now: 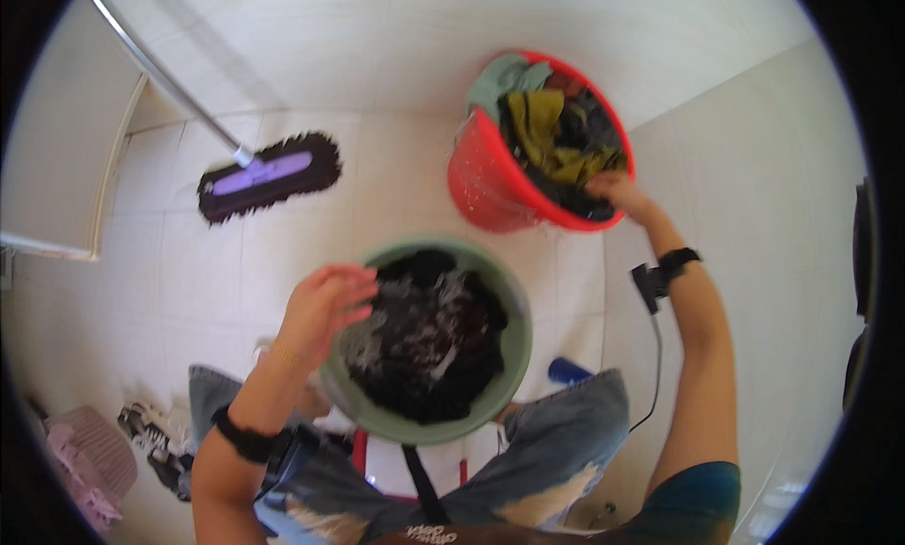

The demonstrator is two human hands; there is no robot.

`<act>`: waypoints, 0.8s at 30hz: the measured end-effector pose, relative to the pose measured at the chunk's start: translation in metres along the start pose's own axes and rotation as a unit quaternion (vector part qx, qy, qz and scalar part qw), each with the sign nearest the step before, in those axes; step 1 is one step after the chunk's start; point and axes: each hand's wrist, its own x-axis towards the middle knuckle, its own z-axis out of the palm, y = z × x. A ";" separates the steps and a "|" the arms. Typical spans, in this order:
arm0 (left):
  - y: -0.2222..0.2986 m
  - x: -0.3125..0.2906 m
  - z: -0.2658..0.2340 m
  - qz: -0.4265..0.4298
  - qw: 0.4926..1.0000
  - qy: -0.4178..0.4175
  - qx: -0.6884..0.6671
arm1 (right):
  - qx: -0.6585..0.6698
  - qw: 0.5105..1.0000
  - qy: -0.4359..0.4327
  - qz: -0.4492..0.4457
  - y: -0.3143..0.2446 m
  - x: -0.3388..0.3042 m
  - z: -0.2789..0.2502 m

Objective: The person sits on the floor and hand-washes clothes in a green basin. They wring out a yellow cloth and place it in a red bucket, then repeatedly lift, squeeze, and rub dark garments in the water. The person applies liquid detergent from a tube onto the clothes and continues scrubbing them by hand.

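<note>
A green basin [521, 338] stands between my knees, with dark wet clothes [429, 366] and foamy water in it. My left hand [330, 302] hovers over its left rim, fingers stretched and slightly apart, with nothing in them. Up and to the right, my right hand [617, 191] reaches over the near right rim of a red bucket [481, 182]. Its fingers are drawn together at the edge of an olive-green garment [537, 125]; their tips are partly hidden among the clothes. Dark pieces and a pale green cloth [504, 81] also fill the bucket.
A mop [259, 173] with a purple head plate and dark fringe rests on the tiles at far left. Beyond the bucket rises a white wall. A blue object [568, 371] lies by my right knee. Sneakers [151, 432] and a pink basket [99, 446] are at lower left.
</note>
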 end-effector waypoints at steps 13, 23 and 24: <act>-0.007 -0.037 -0.001 0.031 0.999 0.011 -0.001 | -0.292 0.898 -0.226 -0.239 -0.111 -0.168 0.340; -0.004 -0.056 -0.033 0.061 0.998 -0.002 0.004 | -0.210 0.961 -0.155 -0.090 -0.046 -0.173 0.426; -0.006 -0.054 -0.033 0.058 0.998 -0.003 0.011 | -0.179 0.971 -0.132 -0.088 -0.044 -0.186 0.422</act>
